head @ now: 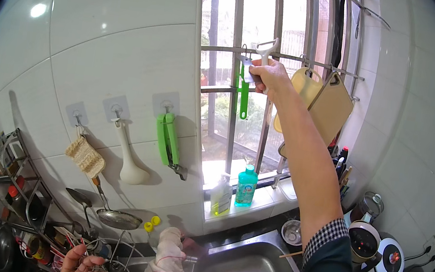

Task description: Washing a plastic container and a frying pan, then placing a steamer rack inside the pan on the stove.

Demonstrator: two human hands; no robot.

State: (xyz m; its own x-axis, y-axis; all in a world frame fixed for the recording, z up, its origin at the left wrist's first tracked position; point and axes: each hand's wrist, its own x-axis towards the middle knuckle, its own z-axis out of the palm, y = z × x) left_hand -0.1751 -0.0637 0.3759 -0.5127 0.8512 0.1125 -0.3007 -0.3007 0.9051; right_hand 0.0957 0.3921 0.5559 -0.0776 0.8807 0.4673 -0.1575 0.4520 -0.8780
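Observation:
My right hand (pixel 271 76) is raised to the metal window bars, closed around a white Y-shaped peeler (pixel 266 50) whose head points up. A small metal blade (pixel 246 66) with a dark handle also shows at its fingers; the grip partly hides it. Just left of this hand, a green-handled kitchen tool (pixel 243 100) hangs by the bars. Low at the left, my left hand (pixel 84 267) has bent fingers around a thin metal wire rack (pixel 127 250). Part of that hand is cut off by the bottom of the view.
Beige cutting boards (pixel 332 106) hang right of my forearm. A teal bottle (pixel 246 188) and a pump bottle (pixel 220 199) stand on the sill above the steel sink (pixel 221 257). A white ladle (pixel 132 165) and green tongs (pixel 167 139) hang on wall hooks. A cloth (pixel 168 262) covers something by the sink.

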